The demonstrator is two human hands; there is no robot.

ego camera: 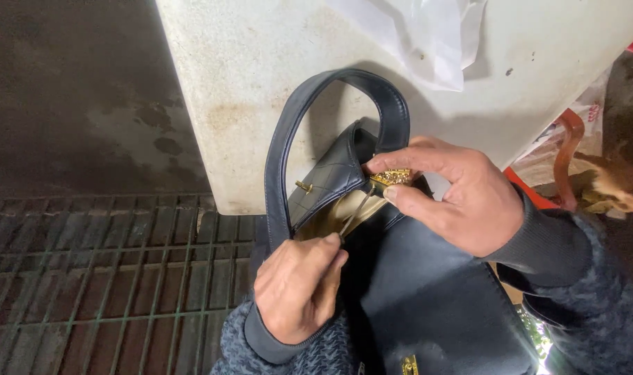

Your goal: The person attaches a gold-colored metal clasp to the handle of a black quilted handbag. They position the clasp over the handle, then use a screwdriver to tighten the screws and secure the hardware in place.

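Right fingers: thumb and forefinger of the right hand (462,198) pinch the gold clasp (391,178) narrowly from both sides, apparently to hold the small part steady while it is worked on.
Left fingers: the left hand (299,285) is curled tight around the near end of a thin metal tool (355,212), gripped low, which looks meant to give fine control of the tip.
Tool: it slants up from the left fist to the clasp, its tip at or just under the gold piece; whether it touches cannot be told.
Handbag: the dark handbag (428,292) lies across the person's lap, its quilted flap (330,177) turned up so the clasp faces the camera.
Handle: the looped strap handle (299,114) stands up and leans against the white surface (261,83) behind, out of the way of the hands.
Surroundings: a metal floor grate (101,271) lies to the left; a crumpled white plastic sheet (428,35) rests on the white surface above.
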